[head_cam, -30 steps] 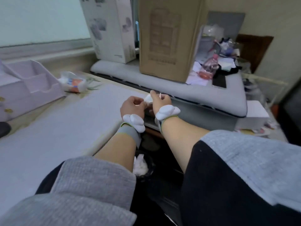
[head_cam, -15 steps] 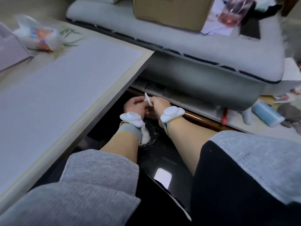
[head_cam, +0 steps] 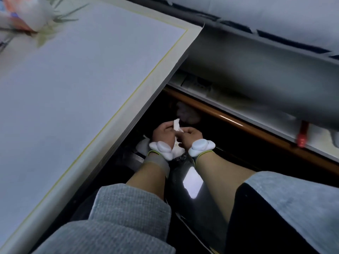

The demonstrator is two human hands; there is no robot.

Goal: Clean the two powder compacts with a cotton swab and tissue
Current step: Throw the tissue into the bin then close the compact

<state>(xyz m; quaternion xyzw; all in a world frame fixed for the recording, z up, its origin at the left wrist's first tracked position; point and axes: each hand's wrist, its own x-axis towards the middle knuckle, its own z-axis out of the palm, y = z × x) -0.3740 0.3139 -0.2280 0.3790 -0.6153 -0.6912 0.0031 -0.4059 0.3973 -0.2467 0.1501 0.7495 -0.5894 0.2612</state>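
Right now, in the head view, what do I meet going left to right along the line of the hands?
table → left hand → tissue, pinched by both hands → right hand → wooden rail → red object

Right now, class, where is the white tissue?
Head view, centre: the tissue is held between the left hand and right hand, just right of the table edge.
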